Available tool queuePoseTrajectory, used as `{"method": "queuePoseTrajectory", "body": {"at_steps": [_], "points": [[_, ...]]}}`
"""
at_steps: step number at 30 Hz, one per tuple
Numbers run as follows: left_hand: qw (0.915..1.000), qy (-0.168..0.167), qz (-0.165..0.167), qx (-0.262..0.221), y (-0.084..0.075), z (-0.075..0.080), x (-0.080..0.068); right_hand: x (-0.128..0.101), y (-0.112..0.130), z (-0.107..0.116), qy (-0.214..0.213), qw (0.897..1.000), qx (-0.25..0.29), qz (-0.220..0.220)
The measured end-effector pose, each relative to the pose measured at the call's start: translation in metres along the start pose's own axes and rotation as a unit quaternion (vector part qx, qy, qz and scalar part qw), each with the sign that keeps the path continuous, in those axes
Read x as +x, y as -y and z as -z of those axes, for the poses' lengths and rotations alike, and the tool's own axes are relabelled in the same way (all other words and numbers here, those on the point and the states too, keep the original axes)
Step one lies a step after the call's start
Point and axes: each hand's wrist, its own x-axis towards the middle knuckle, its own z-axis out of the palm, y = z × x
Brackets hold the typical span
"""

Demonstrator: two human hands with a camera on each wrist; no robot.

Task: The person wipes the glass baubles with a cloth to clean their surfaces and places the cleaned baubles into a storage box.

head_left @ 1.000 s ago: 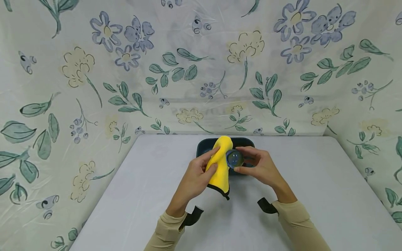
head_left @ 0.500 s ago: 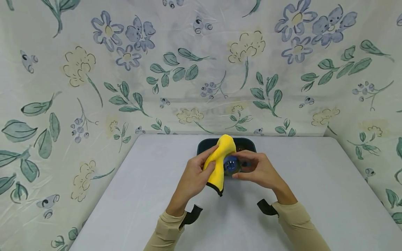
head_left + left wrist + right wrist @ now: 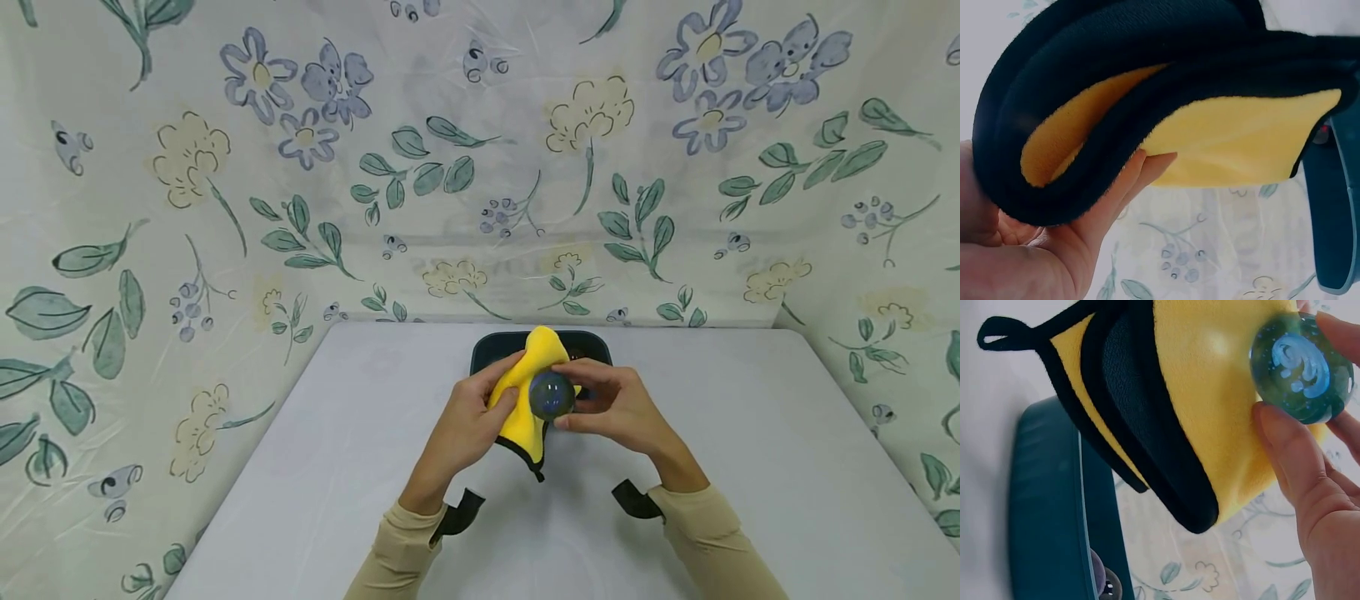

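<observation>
Mid-wipe, above the near edge of a dark teal tray (image 3: 487,354) on the grey worktop (image 3: 300,467).

Left hand (image 3: 467,421): fingers curled round a folded yellow cloth (image 3: 525,417) with black binding, gripped so its upper fold stands against the ball. From the left wrist view, only thumb and palm visible under the black-edged fold.

Right hand (image 3: 611,408): pinching a blue-green glass ball (image 3: 552,395) between fingertips and thumb, swirl and small bubbles visible inside it in the right wrist view (image 3: 1302,367). Ball pressed against the yellow face of the cloth, held in the air, not resting on anything.

In the tray: at least one more dark glass ball (image 3: 1105,584), seen low in the right wrist view; rest of the contents hidden by hands and cloth. Floral plastic sheeting (image 3: 187,167) behind and to both sides.

Likely risks, judged from the grip:
- Smooth round glass in a fingertip pinch only; sideways rubbing pressure from the cloth could squeeze it out.
- Dropped, probably onto the tray or the ball lying there, with chipping possible; or onto the worktop, rolling toward an edge.
- Hanging loop (image 3: 997,332) and loose lower corner of the cloth could drag in the tray and disturb what lies there.
</observation>
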Motion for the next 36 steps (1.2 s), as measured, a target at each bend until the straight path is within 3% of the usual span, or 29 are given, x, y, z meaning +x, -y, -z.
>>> {"method": "queuePoseTrajectory", "body": {"at_steps": [7,21,36], "points": [[1.0000,0.007,0.000,-0.003,0.0008,0.0006,0.0012,0.0013,-0.0003,-0.0013,-0.010,1.000,0.025,0.000],[0.9995,0.026,0.014,-0.012,0.0052,0.0006,0.0018,0.0026,-0.0034,-0.0031,-0.035,0.999,0.017,0.026],[0.9984,0.036,0.037,-0.021,0.0018,-0.0003,0.0007,0.0036,-0.0024,-0.0020,-0.075,0.997,0.008,0.006]]}}
